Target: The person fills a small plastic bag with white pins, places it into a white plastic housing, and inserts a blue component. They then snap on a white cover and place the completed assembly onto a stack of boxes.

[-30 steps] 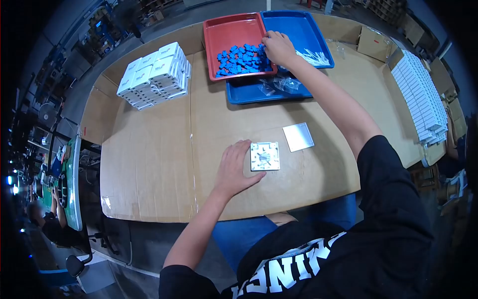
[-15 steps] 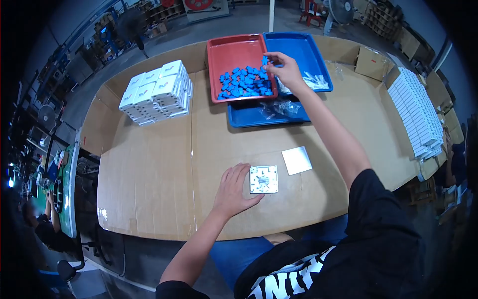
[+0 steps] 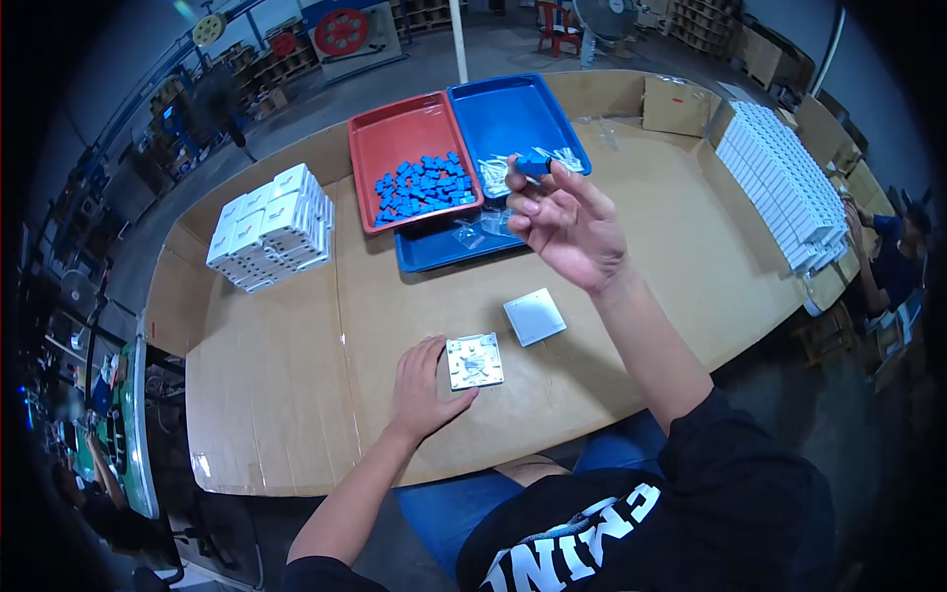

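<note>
Pinched between the thumb and fingers of my right hand is a small blue plastic part, raised in front of the blue tray with its palm turned up. My left hand grips the left side of a white square plastic housing, fingers at its upper left corner and thumb at its lower edge. The housing lies on the cardboard with its inside facing up; its fine details are too small to tell. To its right lies a plain white square cover, touched by neither hand.
A red tray holds many blue parts. Beside it a blue tray holds thin white pieces; another blue tray below holds clear bags. White housings are stacked at left and right. Cardboard walls edge the table.
My right hand has come back from above the red tray toward me, turning palm up, with the blue part in its fingers. My left hand stays at the housing. The whole view has shifted.
</note>
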Action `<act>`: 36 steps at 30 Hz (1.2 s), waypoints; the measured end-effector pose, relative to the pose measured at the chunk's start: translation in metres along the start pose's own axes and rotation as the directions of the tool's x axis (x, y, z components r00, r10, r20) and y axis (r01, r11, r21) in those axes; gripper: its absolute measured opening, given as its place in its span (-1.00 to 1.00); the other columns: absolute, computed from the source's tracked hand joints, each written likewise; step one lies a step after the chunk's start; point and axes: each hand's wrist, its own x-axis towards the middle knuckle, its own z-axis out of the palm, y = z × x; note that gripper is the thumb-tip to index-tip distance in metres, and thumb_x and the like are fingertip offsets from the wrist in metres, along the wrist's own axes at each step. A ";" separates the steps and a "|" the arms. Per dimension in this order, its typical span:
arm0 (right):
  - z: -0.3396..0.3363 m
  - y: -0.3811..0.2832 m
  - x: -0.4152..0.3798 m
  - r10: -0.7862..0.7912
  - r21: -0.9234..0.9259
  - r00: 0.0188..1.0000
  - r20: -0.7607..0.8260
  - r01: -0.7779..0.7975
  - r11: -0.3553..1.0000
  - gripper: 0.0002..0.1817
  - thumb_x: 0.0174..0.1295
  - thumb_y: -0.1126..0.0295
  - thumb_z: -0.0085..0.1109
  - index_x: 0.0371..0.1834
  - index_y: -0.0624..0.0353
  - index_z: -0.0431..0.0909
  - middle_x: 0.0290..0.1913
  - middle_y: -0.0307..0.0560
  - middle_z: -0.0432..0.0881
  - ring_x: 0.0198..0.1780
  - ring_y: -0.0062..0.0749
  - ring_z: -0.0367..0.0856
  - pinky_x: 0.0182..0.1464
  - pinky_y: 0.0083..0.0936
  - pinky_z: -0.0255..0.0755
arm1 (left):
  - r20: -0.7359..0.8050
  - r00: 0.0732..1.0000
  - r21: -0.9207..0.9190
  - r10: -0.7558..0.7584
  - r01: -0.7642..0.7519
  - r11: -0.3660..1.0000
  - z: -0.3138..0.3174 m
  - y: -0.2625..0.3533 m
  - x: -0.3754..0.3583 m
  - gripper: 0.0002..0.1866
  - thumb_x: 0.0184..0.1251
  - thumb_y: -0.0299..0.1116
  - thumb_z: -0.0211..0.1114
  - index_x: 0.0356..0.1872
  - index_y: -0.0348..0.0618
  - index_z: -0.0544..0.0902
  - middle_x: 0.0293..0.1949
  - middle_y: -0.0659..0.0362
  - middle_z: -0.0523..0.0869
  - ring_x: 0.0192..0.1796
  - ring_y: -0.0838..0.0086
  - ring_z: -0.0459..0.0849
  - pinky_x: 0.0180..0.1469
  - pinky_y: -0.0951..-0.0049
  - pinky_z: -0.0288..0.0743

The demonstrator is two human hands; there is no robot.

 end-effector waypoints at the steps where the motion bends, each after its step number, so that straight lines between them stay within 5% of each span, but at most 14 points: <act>1: 0.002 0.001 -0.006 0.046 0.181 0.998 0.039 -0.052 0.982 -0.49 0.51 0.22 0.24 0.36 0.36 0.48 -0.01 -0.12 0.65 -0.13 -0.51 0.51 0.00 -0.48 0.49 | 0.007 1.000 -0.009 -0.009 0.009 1.000 -0.002 0.001 0.000 -0.05 0.00 0.00 0.63 0.40 -0.29 0.45 0.37 -0.11 0.54 0.44 -0.03 0.46 0.54 0.02 0.24; 6: 0.013 0.008 -0.028 0.044 0.407 0.999 0.009 -0.044 0.913 -0.47 0.46 0.29 0.23 0.37 0.42 0.43 0.09 0.00 0.64 -0.17 -0.46 0.49 -0.03 -0.49 0.48 | 0.025 0.999 -0.015 -0.023 0.023 1.000 -0.004 0.006 0.000 -0.05 -0.01 -0.03 0.62 0.40 -0.28 0.44 0.36 -0.10 0.54 0.44 -0.02 0.46 0.54 0.02 0.24; 13: 0.018 0.021 -0.045 0.054 0.499 0.998 -0.041 -0.027 0.866 -0.42 0.48 0.26 0.24 0.43 0.36 0.35 0.16 -0.06 0.59 -0.18 -0.52 0.45 -0.08 -0.52 0.44 | 0.027 0.999 0.016 -0.019 0.019 1.000 -0.002 0.003 0.001 -0.04 0.00 0.06 0.61 0.39 -0.29 0.45 0.36 -0.11 0.54 0.43 -0.03 0.46 0.54 -0.01 0.23; 15: 0.005 0.031 -0.047 0.008 0.185 0.997 -0.070 0.005 0.983 -0.45 0.49 0.23 0.22 0.41 0.34 0.42 0.15 -0.06 0.63 -0.17 -0.53 0.47 -0.07 -0.53 0.43 | 0.054 0.997 0.010 -0.053 0.053 0.999 0.000 0.000 -0.001 -0.03 0.00 0.07 0.61 0.39 -0.29 0.45 0.36 -0.11 0.53 0.43 -0.04 0.46 0.54 -0.01 0.23; 16: -0.008 0.041 -0.047 -0.060 -0.177 0.986 -0.155 0.032 0.984 -0.54 0.46 0.30 0.28 0.32 0.35 0.55 0.07 -0.08 0.70 -0.16 -0.55 0.53 -0.07 -0.55 0.47 | 0.041 0.998 0.010 -0.043 0.042 0.999 0.002 -0.003 0.000 -0.03 0.00 0.08 0.61 0.39 -0.28 0.45 0.37 -0.11 0.53 0.44 -0.04 0.46 0.54 0.00 0.24; 17: -0.024 0.053 -0.048 -0.119 -0.532 0.966 -0.230 -0.022 0.846 -0.60 0.38 0.43 0.38 0.24 0.34 0.64 0.02 -0.14 0.74 -0.20 -0.63 0.58 -0.10 -0.60 0.50 | 0.030 0.999 0.006 -0.040 0.040 0.999 0.005 -0.006 -0.004 -0.02 0.00 0.09 0.61 0.40 -0.28 0.45 0.37 -0.11 0.53 0.44 -0.04 0.45 0.54 0.00 0.24; 19: -0.044 0.081 -0.057 -0.156 -0.723 0.927 -0.342 -0.153 0.674 -0.58 0.30 0.54 0.44 0.24 0.31 0.66 -0.01 -0.22 0.75 -0.24 -0.71 0.60 -0.10 -0.67 0.52 | 0.034 0.996 0.002 -0.081 0.081 0.997 0.006 -0.005 -0.007 -0.02 0.01 0.09 0.60 0.40 -0.28 0.45 0.38 -0.11 0.53 0.44 -0.03 0.45 0.54 0.01 0.24; 23: -0.065 0.121 -0.082 -0.010 -0.734 0.920 -0.393 -0.307 0.607 -0.53 0.29 0.60 0.40 0.29 0.31 0.63 -0.09 -0.32 0.66 -0.22 -0.81 0.59 -0.08 -0.75 0.50 | -0.001 0.999 0.018 -0.039 0.039 0.999 0.005 -0.005 -0.004 -0.04 0.01 0.02 0.62 0.44 -0.21 0.45 0.38 -0.07 0.53 0.45 -0.01 0.46 0.52 0.02 0.28; 25: -0.075 0.145 -0.086 -0.024 -0.705 0.929 -0.369 -0.263 0.658 -0.51 0.28 0.62 0.40 0.30 0.30 0.62 -0.06 -0.31 0.62 -0.27 -0.83 0.54 -0.13 -0.76 0.47 | 0.004 0.999 0.034 -0.051 0.050 0.998 0.005 -0.005 -0.003 -0.05 0.03 0.03 0.61 0.44 -0.20 0.45 0.39 -0.05 0.53 0.45 0.00 0.46 0.52 0.02 0.28; 29: -0.073 0.165 -0.088 0.047 -0.809 0.935 -0.353 -0.330 0.486 -0.53 0.26 0.62 0.39 0.27 0.19 0.65 -0.07 -0.26 0.64 -0.28 -0.80 0.52 -0.14 -0.73 0.48 | -0.001 0.999 0.012 -0.040 0.040 0.999 0.005 -0.007 -0.003 -0.06 0.04 0.03 0.61 0.43 -0.21 0.46 0.38 -0.04 0.54 0.45 0.01 0.46 0.52 0.03 0.28; 32: -0.068 0.172 -0.084 0.010 -0.905 0.945 -0.326 -0.315 0.285 -0.54 0.24 0.59 0.40 0.24 0.20 0.65 -0.14 -0.21 0.67 -0.27 -0.70 0.55 -0.13 -0.66 0.50 | -0.009 0.999 -0.002 -0.035 0.035 0.999 0.006 -0.009 -0.003 -0.06 0.03 0.03 0.61 0.43 -0.21 0.46 0.38 -0.03 0.55 0.46 0.04 0.47 0.53 0.03 0.27; 34: -0.069 0.176 -0.083 -0.006 -0.946 0.960 -0.279 -0.274 0.172 -0.57 0.21 0.49 0.40 0.18 0.15 0.67 -0.12 -0.10 0.72 -0.26 -0.30 0.66 -0.11 -0.36 0.54 | -0.011 0.999 -0.008 -0.037 0.037 0.999 0.006 -0.011 -0.003 -0.06 0.02 0.03 0.61 0.43 -0.21 0.47 0.37 -0.03 0.55 0.46 0.05 0.47 0.53 0.04 0.27; 36: -0.074 0.181 -0.081 -0.058 -0.983 0.983 -0.176 -0.172 0.072 -0.58 0.19 0.44 0.42 0.16 0.12 0.69 -0.08 -0.08 0.72 -0.14 -0.23 0.66 0.00 -0.31 0.50 | -0.013 1.000 -0.012 -0.024 0.024 1.000 0.005 -0.012 -0.003 -0.05 0.00 0.02 0.62 0.42 -0.21 0.47 0.38 -0.02 0.55 0.46 0.07 0.47 0.53 0.04 0.26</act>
